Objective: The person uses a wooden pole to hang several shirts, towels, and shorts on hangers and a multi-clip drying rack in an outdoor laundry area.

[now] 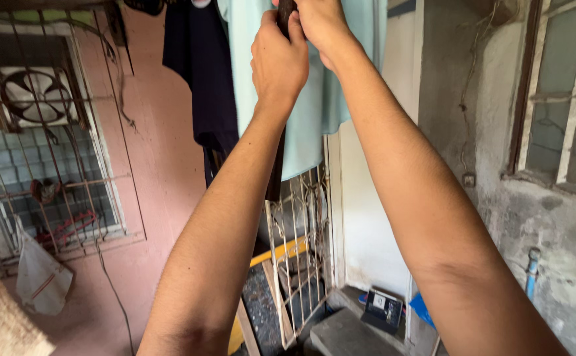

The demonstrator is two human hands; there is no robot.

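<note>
Dark pole (pixel 276 158) is what we've got both hands on here, a thin brownish stick running straight up the middle of the view, from around the metal grille below to the top edge of the picture. Our left hand (pixel 278 62) is curled tight around it, fingers (pixel 265 39) wrapped all the way with no gap showing, thumb side facing us. Our right hand (pixel 321 23) sits just above, touching the left one, also closed around the stick, though the top of that fist is cut off by the frame so we can't see every finger. Both forearms reach up and away from us, the left one crossing in front of the pole's lower stretch. Right behind the hands hangs a pale teal cloth (pixel 314 92), and beside it, to the left, a dark navy garment (pixel 202 72), both dangling from somewhere above the picture. Further out, the white rusty metal grille (pixel 298 250) stands below the hanging clothes, with a yellow bar behind it. Off to the left is a pink wall (pixel 162 165) with a barred window (pixel 44 158) and an exhaust fan (pixel 34 95) set in it, plus a white bag (pixel 40 277) hanging under the bars. On the right there's a rough grey wall (pixel 499 217) with another window frame (pixel 565 99).
</note>
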